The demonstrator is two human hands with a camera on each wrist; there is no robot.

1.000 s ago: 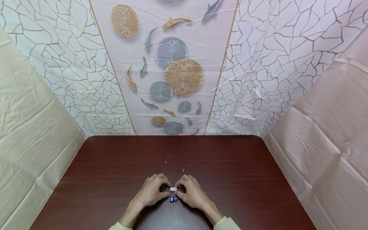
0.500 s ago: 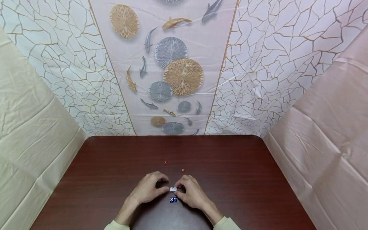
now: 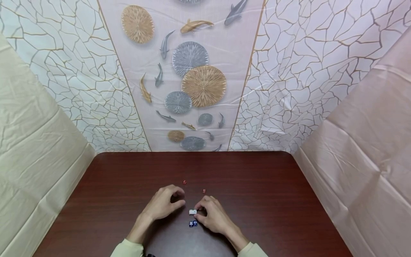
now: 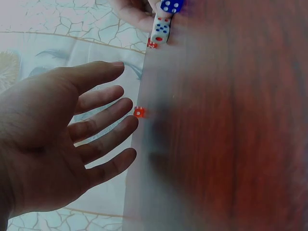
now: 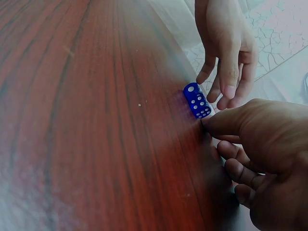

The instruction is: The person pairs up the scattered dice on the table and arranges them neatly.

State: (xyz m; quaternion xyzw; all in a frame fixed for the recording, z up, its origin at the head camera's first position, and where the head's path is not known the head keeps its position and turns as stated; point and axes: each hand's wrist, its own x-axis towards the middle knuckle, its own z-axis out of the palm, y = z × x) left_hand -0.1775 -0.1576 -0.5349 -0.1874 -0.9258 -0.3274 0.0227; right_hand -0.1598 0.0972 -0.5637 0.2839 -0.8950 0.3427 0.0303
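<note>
Two white dice (image 3: pixel 192 212) sit side by side on the table. My right hand (image 3: pixel 214 215) pinches the right one between thumb and fingertips. Just in front of them stand two blue dice (image 3: pixel 193 223), also side by side; in the right wrist view the blue dice (image 5: pixel 196 101) lie close to the right thumb tip and hide the white ones. My left hand (image 3: pixel 163 202) is off to the left, holding nothing, with fingers spread in the left wrist view. Beyond its fingertips lies a red die (image 3: pixel 184 182). A second red die (image 3: pixel 203 191) lies farther right, behind the right hand.
The dark reddish-brown wooden table (image 3: pixel 257 178) runs back to a patterned cloth (image 3: pixel 202 85) with fish and round motifs. Plain pale cloths hang along the left (image 3: pixel 29 153) and right (image 3: pixel 359 150) sides.
My left hand has let go of the left white die and moved away left and forward, towards the far red die, its fingers opening. The right hand and all dice have stayed put.
</note>
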